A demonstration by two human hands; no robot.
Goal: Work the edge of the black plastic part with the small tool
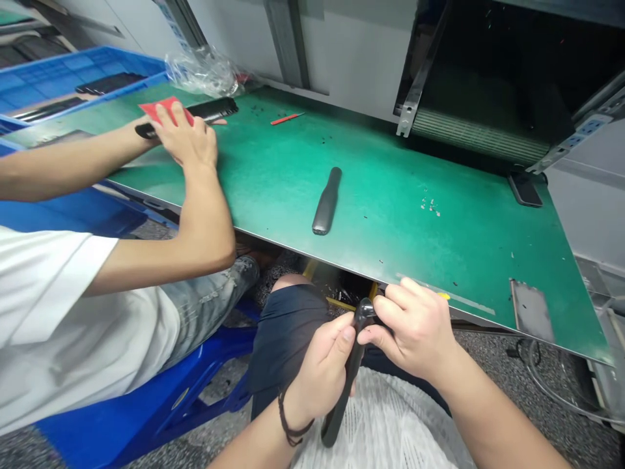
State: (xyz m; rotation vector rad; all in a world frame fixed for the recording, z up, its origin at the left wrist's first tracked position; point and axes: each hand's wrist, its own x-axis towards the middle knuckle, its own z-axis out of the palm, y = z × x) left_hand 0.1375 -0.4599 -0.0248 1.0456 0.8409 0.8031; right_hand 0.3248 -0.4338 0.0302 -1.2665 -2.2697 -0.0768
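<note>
My left hand (319, 368) grips the middle of a long black plastic handle part (347, 384), held over my lap below the table edge. My right hand (415, 329) pinches the part's rounded upper end (364, 309) with its fingertips. A second, similar dark grey handle part (327, 200) lies flat on the green table mat (390, 215), apart from both hands.
A co-worker in a white shirt sits at my left; their hand (188, 140) presses a red card (163, 109) against a black comb-like piece (209, 109). Blue crates (58, 75), a plastic bag (205, 68), a red stick (287, 118) and a phone (525, 190) lie around.
</note>
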